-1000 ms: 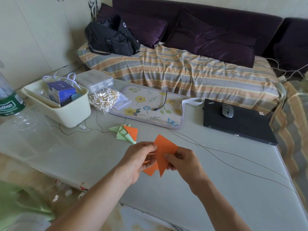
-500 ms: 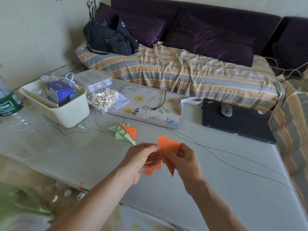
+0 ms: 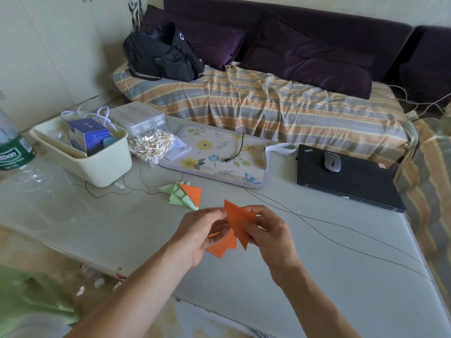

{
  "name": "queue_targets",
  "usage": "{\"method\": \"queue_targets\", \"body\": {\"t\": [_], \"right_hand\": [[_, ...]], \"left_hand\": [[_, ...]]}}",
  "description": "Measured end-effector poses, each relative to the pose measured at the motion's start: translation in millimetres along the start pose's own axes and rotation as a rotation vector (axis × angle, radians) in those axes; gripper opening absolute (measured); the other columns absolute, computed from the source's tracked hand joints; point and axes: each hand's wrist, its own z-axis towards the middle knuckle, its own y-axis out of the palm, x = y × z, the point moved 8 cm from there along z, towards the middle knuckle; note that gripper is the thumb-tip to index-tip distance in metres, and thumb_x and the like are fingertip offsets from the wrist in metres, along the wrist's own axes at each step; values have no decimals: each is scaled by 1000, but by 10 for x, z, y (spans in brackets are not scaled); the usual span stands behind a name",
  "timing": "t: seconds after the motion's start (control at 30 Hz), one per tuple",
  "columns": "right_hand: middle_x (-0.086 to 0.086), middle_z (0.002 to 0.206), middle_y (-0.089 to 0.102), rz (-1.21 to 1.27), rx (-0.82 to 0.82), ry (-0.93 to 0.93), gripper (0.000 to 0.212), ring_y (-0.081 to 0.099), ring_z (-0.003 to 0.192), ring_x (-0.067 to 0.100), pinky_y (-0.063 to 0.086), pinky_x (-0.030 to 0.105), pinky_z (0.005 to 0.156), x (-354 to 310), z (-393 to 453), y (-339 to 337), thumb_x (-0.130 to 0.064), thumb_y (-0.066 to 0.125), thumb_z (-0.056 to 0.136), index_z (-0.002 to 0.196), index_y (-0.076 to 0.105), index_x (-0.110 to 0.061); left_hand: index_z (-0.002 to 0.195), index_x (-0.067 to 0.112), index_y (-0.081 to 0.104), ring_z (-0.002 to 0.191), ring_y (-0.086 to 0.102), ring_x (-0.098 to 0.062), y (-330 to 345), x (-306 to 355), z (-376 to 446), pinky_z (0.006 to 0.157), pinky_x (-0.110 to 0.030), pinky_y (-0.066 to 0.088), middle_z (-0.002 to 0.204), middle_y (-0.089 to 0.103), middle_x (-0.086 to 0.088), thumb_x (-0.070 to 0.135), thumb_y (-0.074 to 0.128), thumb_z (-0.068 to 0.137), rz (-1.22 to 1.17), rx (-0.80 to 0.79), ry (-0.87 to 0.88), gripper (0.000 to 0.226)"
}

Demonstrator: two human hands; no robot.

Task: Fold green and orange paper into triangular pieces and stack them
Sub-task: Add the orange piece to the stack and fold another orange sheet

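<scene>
Orange paper (image 3: 238, 222) is pinched in both grips, left hand (image 3: 199, 236) and right hand (image 3: 269, 236), whose fingers hide its folds; folded stack (image 3: 183, 196) lies beyond on the surface (image 3: 317, 276).

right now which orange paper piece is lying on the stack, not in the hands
The orange triangle atop the green pieces, beyond the hands. The other orange paper is held by both.

1. A pale grey glossy worktop (image 3: 317, 276) fills the foreground.
2. Behind it stands a dark purple sofa (image 3: 305, 28) under a striped orange-and-grey cover (image 3: 256, 103).
3. Cream panelled cupboard doors (image 3: 48, 50) line the left wall.
4. Soft daylight.
</scene>
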Motion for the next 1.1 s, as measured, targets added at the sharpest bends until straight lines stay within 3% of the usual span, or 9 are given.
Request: {"method": "queue_targets", "body": {"t": [0.13, 0.3, 0.4, 0.47, 0.6, 0.7, 0.8, 0.97, 1.1], "right_hand": [[9, 94, 77, -30, -20, -22, 40, 70, 92, 40, 59, 48, 85, -39, -18, 43, 12, 50, 93, 95, 79, -16], [5, 94, 79, -35, -4, -23, 42, 73, 91, 31, 61, 37, 84, -71, -36, 45, 16, 47, 92, 95, 80, -10], [6, 93, 79, -32, 28, -29, 45, 74, 92, 30, 61, 37, 86, -49, -20, 8, 18, 45, 90, 92, 80, -10], [7, 93, 79, -32, 21, -32, 47, 75, 91, 29, 61, 35, 84, -46, -17, 10, 19, 43, 89, 92, 80, -10], [9, 91, 79, -18, -2, -38, 45, 76, 88, 25, 59, 26, 76, -53, -24, 47, 21, 43, 87, 90, 79, -5], [13, 86, 77, -23, 8, -31, 41, 74, 81, 26, 61, 34, 73, -23, -26, 49, 20, 41, 87, 92, 73, -4], [18, 91, 75, 5, 32, 44, 32, 72, 80, 29, 61, 41, 76, 27, -22, 20, 9, 37, 91, 104, 61, -8], [12, 85, 74, -48, -30, 126, 21, 72, 77, 19, 60, 28, 66, 84, -32, 70, -17, 56, 102, 94, 71, -4], [15, 82, 74, -149, 0, 118, 16, 67, 71, 16, 60, 29, 68, 153, -5, 42, -13, 64, 97, 88, 74, -5]], "left_hand": [[94, 5, 74, 74, 69, -20, -1, 25, -17, 67, -27, 58, 82, 74, -11, 4, 69, 87, -33, -15, -17, 9], [89, 6, 72, 72, 69, -22, -14, 10, -18, 69, -30, 59, 84, 73, -13, 7, 66, 91, -68, -7, -59, 7], [93, 5, 70, 73, 69, -26, 13, -22, -25, 74, -36, 59, 82, 73, -14, 28, 63, 97, -78, -47, -110, 24], [92, 7, 73, 75, 70, -26, 32, -26, -23, 76, -35, 60, 83, 73, -12, 37, 72, 91, 8, -78, -96, 31], [97, 5, 77, 73, 73, -20, -7, 3, -18, 70, -27, 62, 89, 76, -13, 16, 79, 86, 106, -39, 18, 16], [86, 8, 79, 70, 73, -19, -44, 66, -39, 65, -24, 60, 83, 77, -12, 8, 78, 85, 135, 0, 92, 1], [91, 5, 79, 69, 73, -18, -59, 120, -25, 63, -21, 59, 84, 77, -13, 8, 80, 83, 210, 14, 157, 8], [93, 5, 79, 67, 71, -14, -14, 123, -30, 68, -22, 61, 84, 78, -11, 10, 81, 83, 331, -26, 190, 11], [90, 10, 80, 69, 71, -15, -27, 126, -10, 72, -25, 62, 80, 78, -6, 16, 83, 82, 314, -8, 182, 10]]}}
